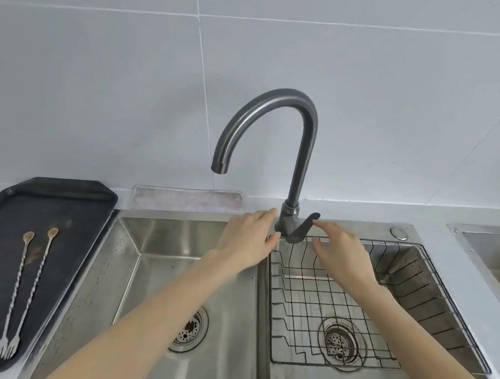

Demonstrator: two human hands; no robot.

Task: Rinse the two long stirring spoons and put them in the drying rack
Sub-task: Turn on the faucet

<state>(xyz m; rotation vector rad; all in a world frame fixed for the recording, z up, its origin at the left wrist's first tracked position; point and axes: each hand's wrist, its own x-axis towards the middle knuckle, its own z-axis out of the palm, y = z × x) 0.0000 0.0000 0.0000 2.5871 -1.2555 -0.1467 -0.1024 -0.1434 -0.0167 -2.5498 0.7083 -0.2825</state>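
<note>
Soft, even daylight fills the scene; nothing is dim. My left hand (248, 238) and right hand (340, 254) cast only faint shadows onto the steel below them. Beyond my fingertips the faucet (279, 136) shows a pale streak of glare along its curve and throws a weak, blurred shadow on the wall tiles (101, 65) to its left. The sink (172, 273) under my left forearm gleams with dull reflections. Wide-angle distortion bends the counter edges outward on both sides of my arms. Focus is slightly soft throughout, with compression smear.
</note>
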